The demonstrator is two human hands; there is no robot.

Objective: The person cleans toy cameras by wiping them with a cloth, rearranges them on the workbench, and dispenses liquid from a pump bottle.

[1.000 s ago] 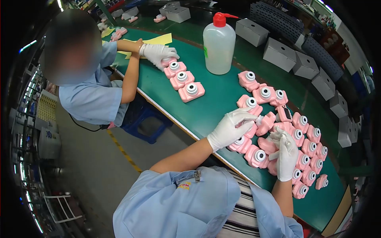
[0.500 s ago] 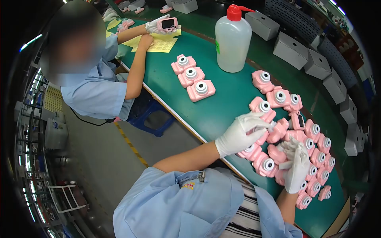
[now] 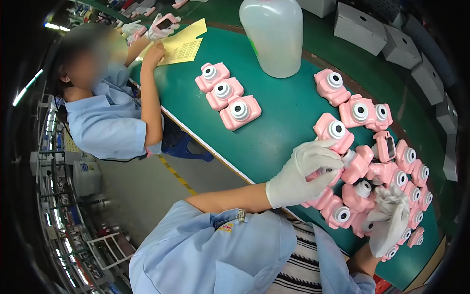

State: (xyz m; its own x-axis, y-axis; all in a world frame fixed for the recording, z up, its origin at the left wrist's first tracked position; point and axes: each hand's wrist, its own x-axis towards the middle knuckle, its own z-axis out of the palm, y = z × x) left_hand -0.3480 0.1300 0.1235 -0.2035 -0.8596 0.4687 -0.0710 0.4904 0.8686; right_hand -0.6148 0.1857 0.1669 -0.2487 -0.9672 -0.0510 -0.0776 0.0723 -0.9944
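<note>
Both my hands wear white gloves. My left hand (image 3: 308,169) is curled around a pink toy camera (image 3: 333,175) at the left side of a cluster on the green table; the fingers cover most of it. My right hand (image 3: 390,213) is over the right part of the cluster, its fingers bent and apart, with no object visible in them. Left of its fingertips lies a pink toy camera (image 3: 356,197) with a white lens. Another pink toy camera (image 3: 357,164) is tilted sideways between my hands. Cameras beneath my right palm are partly hidden.
Three pink toy cameras (image 3: 240,111) form a row on the green table (image 3: 191,120). A large translucent bottle (image 3: 276,41) stands behind. Grey boxes (image 3: 360,28) line the far side. At left, a co-worker's gloved hand (image 3: 159,28) holds a camera above yellow sheets (image 3: 183,49).
My view has shifted and come closer to the table. My right hand has moved toward the near right, uncovering a camera lens. My left hand stays at the same camera.
</note>
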